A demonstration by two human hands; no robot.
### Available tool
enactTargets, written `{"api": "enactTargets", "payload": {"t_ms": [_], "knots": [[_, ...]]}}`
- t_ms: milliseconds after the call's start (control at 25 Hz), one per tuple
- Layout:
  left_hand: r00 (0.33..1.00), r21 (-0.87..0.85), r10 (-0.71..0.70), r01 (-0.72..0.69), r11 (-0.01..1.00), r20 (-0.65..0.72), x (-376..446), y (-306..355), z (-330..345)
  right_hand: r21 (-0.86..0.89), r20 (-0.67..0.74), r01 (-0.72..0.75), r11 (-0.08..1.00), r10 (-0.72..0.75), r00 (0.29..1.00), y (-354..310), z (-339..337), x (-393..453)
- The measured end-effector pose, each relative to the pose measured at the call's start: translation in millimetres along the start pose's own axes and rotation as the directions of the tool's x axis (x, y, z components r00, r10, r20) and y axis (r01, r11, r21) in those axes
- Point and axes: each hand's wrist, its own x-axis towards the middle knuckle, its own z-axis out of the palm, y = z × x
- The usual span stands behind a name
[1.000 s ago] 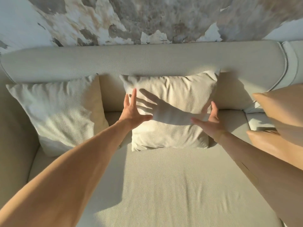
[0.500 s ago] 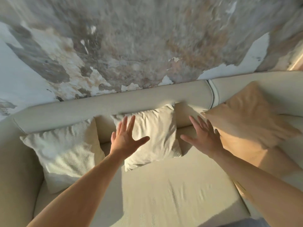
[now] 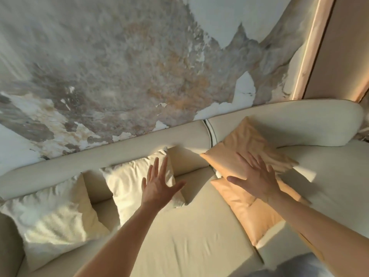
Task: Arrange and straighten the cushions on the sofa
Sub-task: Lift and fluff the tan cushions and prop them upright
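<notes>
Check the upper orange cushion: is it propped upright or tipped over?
Tipped. The upper orange cushion leans askew against the sofa backrest, one corner pointing up, overlapping a second orange cushion lying flat on the seat.

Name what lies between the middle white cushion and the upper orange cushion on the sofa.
In the head view, only bare sofa: a strip of backrest and seat separates the white cushion from the orange cushion.
</notes>
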Motion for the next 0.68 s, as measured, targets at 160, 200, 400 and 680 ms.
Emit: {"api": "enactTargets", "payload": {"t_ms": [160,200,400,680], "knots": [[1.000,-0.065,0.007,-0.007,0.998,-0.015,-4,86,33,-0.069,-0.030,-0.029,0.997,0.027,0.999,100,-45,-10],[1.000,-0.075,0.000,-0.001,0.997,-0.006,-3,103,40,-0.077,-0.026,-0.042,0.996,0.040,0.999,121,-55,-13],[0.999,-0.069,-0.003,0.006,0.998,0.048,2,144,70,-0.072,0.014,-0.098,0.993,0.099,0.995,176,-72,-13],[0.996,-0.098,0.019,-0.010,0.995,0.085,35,161,98,-0.059,0.012,-0.108,0.992,0.109,0.994,196,-65,10]]}}
